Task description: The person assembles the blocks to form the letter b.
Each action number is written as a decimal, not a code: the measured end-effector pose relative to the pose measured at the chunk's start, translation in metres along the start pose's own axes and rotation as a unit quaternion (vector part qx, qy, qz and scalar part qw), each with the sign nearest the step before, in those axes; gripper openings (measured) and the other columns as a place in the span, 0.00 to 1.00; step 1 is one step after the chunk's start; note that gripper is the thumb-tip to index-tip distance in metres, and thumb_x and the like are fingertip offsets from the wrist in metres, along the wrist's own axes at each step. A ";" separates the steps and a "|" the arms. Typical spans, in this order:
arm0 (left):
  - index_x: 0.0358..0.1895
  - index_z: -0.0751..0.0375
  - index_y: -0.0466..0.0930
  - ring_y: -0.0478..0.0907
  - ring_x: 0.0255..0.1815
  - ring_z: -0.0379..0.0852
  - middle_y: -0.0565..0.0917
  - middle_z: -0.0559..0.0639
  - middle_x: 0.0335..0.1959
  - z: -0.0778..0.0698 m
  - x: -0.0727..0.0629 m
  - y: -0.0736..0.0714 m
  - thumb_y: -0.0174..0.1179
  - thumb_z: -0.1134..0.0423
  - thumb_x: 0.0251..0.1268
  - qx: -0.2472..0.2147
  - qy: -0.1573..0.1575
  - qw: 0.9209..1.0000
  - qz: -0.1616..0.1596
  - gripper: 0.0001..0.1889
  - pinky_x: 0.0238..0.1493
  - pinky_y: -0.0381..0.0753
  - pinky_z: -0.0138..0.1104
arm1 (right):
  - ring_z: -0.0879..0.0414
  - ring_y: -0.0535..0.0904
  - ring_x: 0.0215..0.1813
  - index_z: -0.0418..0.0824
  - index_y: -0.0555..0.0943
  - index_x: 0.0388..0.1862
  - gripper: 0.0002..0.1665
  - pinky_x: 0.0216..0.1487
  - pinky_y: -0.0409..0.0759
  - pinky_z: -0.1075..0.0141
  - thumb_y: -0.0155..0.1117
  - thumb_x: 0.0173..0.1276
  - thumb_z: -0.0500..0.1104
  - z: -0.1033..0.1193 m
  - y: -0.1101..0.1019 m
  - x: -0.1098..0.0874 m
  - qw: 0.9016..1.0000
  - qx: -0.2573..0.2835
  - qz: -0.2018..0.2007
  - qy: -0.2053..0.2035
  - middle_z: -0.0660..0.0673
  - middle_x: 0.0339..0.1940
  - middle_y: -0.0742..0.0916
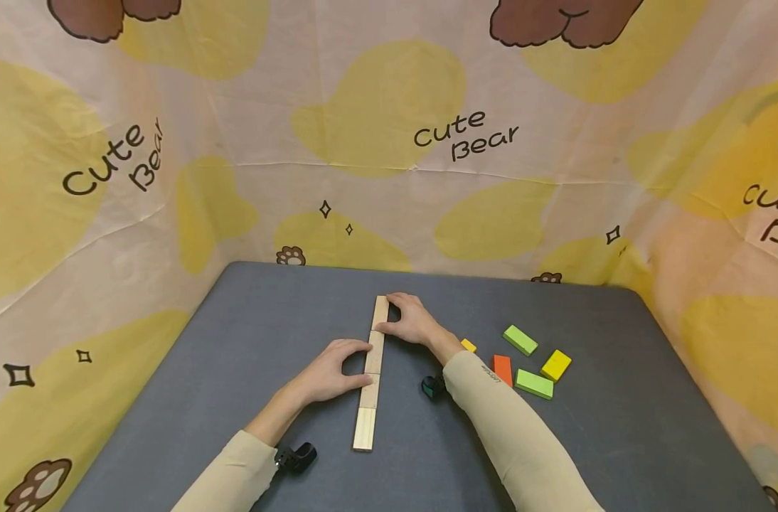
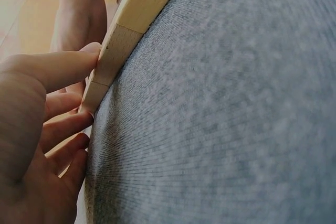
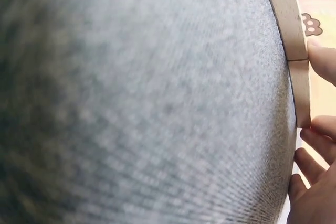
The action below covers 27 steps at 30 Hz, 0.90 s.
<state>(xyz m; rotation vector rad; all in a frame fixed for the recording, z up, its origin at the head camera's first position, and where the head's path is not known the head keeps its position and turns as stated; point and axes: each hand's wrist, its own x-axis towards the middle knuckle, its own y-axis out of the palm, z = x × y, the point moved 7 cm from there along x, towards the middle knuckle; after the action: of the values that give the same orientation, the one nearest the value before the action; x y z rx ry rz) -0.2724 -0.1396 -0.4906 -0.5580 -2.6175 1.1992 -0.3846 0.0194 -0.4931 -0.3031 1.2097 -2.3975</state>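
Note:
Several plain wooden blocks form a narrow row on the dark grey table, end to end, running away from the person; the near block (image 1: 364, 430) and the far block (image 1: 379, 313) mark its ends. My left hand (image 1: 330, 370) touches the row's left side with thumb and fingertips set apart, around the middle blocks. From the right, my right hand (image 1: 413, 320) touches the far block, its index fingertip at the far corner and its thumb by the seam. In the right wrist view, the thumb lies against the wooden side near a seam (image 3: 297, 60).
Right of the row lie loose coloured blocks: a green block (image 1: 520, 340), another green block (image 1: 534, 384), a yellow block (image 1: 556, 365) and an orange-red block (image 1: 502, 370). A small yellow-orange block (image 1: 469, 345) shows partly behind the right sleeve. Printed cloth (image 1: 389, 213) surrounds the table (image 1: 235, 334).

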 end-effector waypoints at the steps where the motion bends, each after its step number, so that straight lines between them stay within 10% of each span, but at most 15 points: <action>1: 0.68 0.56 0.77 0.66 0.73 0.56 0.77 0.53 0.67 0.000 0.000 0.000 0.70 0.49 0.64 0.000 0.000 1.000 0.000 0.31 0.70 0.67 0.54 | 0.41 0.57 0.80 0.38 0.65 0.79 0.47 0.76 0.60 0.46 0.67 0.69 0.60 0.000 0.000 0.000 1.000 -0.001 0.000 -0.001 0.39 0.78 0.69; 27: 0.69 0.54 0.76 0.65 0.73 0.55 0.76 0.52 0.68 0.002 0.002 0.001 0.70 0.48 0.64 0.001 -0.014 1.000 0.007 0.31 0.71 0.66 0.53 | 0.41 0.64 0.77 0.37 0.69 0.76 0.42 0.74 0.64 0.47 0.68 0.70 0.56 0.002 -0.014 -0.005 0.999 0.036 -0.016 0.002 0.38 0.74 0.73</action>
<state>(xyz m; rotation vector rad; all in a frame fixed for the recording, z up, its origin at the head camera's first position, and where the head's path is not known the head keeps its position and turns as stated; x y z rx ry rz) -0.2744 -0.1399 -0.4924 -0.5635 -2.6401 1.2208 -0.3833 0.0275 -0.4802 -0.2984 1.1258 -2.4640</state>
